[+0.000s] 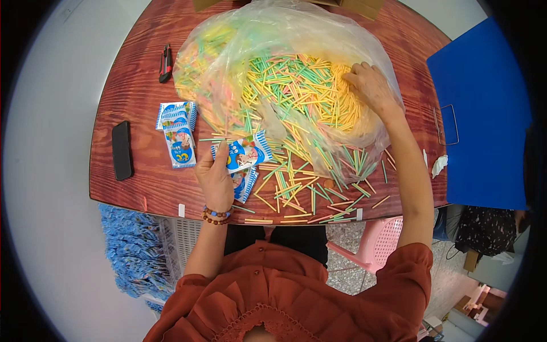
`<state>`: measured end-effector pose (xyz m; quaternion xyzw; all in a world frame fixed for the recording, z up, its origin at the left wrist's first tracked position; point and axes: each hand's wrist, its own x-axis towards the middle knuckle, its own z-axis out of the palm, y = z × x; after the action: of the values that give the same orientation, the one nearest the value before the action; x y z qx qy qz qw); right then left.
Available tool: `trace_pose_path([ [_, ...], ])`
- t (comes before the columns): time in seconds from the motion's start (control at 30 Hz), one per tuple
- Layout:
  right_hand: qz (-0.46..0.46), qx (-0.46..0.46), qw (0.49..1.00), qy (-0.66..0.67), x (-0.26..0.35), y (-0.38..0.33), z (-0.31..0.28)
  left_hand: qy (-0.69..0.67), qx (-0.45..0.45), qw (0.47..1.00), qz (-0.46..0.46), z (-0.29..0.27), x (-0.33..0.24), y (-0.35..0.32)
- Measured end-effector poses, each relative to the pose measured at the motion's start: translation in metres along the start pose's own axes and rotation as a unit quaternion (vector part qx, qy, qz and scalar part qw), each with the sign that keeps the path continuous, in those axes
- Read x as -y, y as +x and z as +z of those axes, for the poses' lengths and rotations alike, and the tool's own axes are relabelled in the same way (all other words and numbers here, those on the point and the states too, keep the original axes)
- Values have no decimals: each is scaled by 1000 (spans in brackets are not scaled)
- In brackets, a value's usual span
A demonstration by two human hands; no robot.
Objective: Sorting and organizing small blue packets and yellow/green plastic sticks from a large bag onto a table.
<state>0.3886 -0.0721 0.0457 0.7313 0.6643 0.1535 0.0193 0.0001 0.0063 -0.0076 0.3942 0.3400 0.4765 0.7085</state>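
Observation:
My left hand (pixel 215 175) grips a small blue-and-white printed packet (pixel 246 151) near the front of the wooden table (pixel 131 91); another such packet (pixel 246 183) lies just under it. My right hand (pixel 370 84) reaches into a large clear plastic bag (pixel 239 45) and rests on the heap of thin yellow, green and pink sticks (pixel 296 91) inside; whether it holds any is hidden. Many loose sticks (pixel 302 188) have spilled from the bag's mouth across the table front.
Two more blue-and-white packets (pixel 178 131) lie left of my left hand. A black phone (pixel 121 150) sits near the table's left edge, a black-and-red cutter (pixel 165 62) further back. A blue board (pixel 484 114) stands at right, a pink stool (pixel 379 242) below, stacked blue packets (pixel 134 251) lower left.

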Motion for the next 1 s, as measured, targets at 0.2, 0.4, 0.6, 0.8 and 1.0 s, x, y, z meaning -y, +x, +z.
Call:
trace_pose_path([
  [0.2,-44,-21,998,48,-3,11,4,13,5,1000,9,0,3,-1],
  [0.4,-63,-37,995,71,-8,9,19,19,-28,999,5,17,-5,-4],
  [0.6,-27,-76,985,150,-12,5,32,14,-13,1000,-3,17,-8,-7],
  [0.8,64,-112,961,246,-3,4,29,-3,-13,1000,-3,19,-10,-7],
  [1.0,222,-86,868,436,-12,3,26,-26,-1,999,-20,24,-11,-6],
])
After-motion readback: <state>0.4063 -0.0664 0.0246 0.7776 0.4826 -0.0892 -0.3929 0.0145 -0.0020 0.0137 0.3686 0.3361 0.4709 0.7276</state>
